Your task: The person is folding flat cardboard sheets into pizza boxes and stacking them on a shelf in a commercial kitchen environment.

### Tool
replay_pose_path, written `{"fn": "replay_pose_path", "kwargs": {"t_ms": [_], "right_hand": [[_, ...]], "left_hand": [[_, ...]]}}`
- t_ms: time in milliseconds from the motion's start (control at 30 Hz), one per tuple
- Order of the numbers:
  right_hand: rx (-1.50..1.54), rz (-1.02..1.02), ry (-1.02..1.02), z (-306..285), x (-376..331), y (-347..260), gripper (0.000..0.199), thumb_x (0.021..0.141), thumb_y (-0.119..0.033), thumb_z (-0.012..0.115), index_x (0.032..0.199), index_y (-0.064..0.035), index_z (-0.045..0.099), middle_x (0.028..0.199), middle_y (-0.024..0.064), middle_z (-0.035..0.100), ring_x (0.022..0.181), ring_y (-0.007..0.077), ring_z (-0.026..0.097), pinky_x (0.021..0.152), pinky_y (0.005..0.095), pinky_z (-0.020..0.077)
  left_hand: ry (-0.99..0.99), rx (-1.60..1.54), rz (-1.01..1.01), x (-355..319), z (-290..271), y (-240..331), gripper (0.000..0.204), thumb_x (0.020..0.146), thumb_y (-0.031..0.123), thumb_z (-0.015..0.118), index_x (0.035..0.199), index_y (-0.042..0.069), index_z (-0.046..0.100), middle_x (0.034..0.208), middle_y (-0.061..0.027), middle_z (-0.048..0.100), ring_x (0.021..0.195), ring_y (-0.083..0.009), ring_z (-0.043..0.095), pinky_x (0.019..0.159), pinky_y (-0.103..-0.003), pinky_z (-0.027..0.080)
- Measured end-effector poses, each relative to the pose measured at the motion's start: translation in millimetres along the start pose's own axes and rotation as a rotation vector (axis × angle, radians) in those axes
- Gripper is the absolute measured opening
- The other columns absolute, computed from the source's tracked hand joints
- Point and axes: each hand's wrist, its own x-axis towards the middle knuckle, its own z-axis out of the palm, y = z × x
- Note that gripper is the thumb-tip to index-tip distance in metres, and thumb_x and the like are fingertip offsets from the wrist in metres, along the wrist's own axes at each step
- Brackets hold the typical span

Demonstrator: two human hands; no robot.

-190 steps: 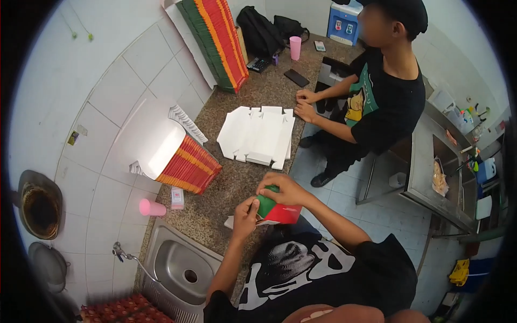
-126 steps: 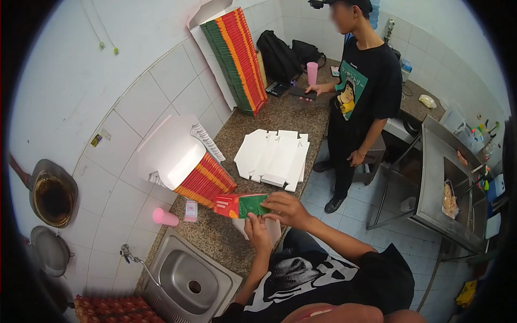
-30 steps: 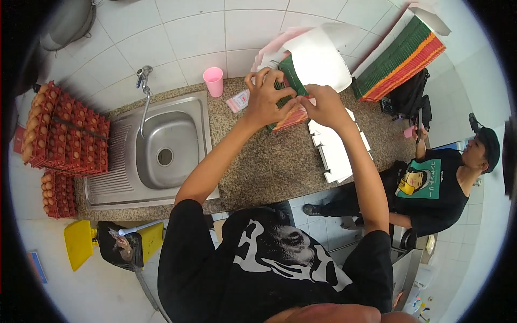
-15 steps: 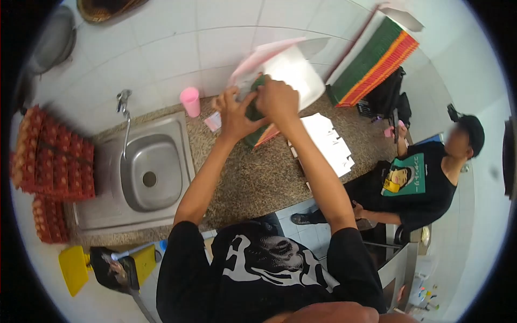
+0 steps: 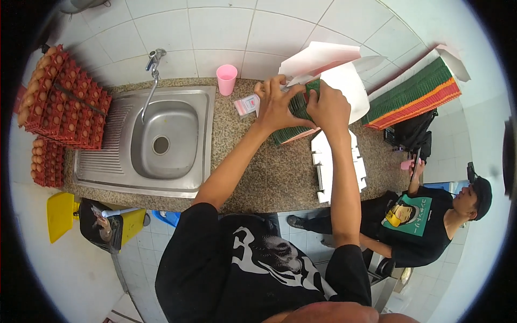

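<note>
A stack of flat folded cartons with green edges [image 5: 297, 109] leans on the counter, partly hidden by my hands. My left hand [image 5: 277, 107] grips its near side, thumb and fingers curved apart around the green edges. Closed at the stack's upper end, my right hand [image 5: 329, 110] pinches the green carton edges there. Behind the hands, a pink-and-white sheet [image 5: 318, 56] and a white tub-like piece [image 5: 353, 89] stand against the wall. White cut-out carton pieces [image 5: 323, 169] lie under my right forearm.
A pink cup [image 5: 226, 81] and a small pink-and-white packet [image 5: 247, 105] stand left of my hands. Farther left are a steel sink [image 5: 203, 145] and stacked red egg trays [image 5: 67, 107]. A tall carton stack [image 5: 417, 91] leans at right, near a person in black [image 5: 439, 231].
The view has shifted, so the counter appears farther up and right. My hands stay at the green-edged stack, the right hand still closed at its upper end.
</note>
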Motion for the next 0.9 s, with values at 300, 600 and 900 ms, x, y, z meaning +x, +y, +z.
{"fn": "replay_pose_path", "kwargs": {"t_ms": [300,600,900], "right_hand": [[0.045,0.012,0.046,4.1,-4.6,-3.9,0.019,0.086,-0.022,0.056,0.086,-0.0034,0.060,0.069,0.0185,0.065,0.067,0.0390,0.066,0.059,0.0484,0.0525],[0.107,-0.025,-0.020,14.4,8.5,9.4,0.015,0.079,-0.017,0.056,0.082,-0.0029,0.061,0.070,0.0204,0.065,0.065,0.0393,0.066,0.059,0.0482,0.0524],[0.146,-0.093,-0.159,18.4,7.5,6.0,0.033,0.084,-0.030,0.046,0.082,-0.0014,0.063,0.074,0.0235,0.066,0.072,0.0406,0.066,0.067,0.0498,0.0522]], "left_hand": [[-0.012,-0.005,-0.042,-5.0,3.5,-2.4,0.083,0.042,0.075,0.080,0.108,0.028,0.062,0.109,-0.0131,0.039,0.109,-0.0312,0.033,0.087,-0.044,0.018],[0.035,0.006,-0.025,-8.5,15.5,0.7,0.085,0.043,0.074,0.080,0.111,0.027,0.062,0.112,-0.0141,0.040,0.109,-0.0311,0.036,0.087,-0.045,0.020],[-0.073,-0.060,-0.094,-10.6,7.5,8.5,0.083,0.049,0.061,0.085,0.116,0.018,0.059,0.119,-0.0195,0.040,0.114,-0.0370,0.034,0.091,-0.049,0.022]]}}
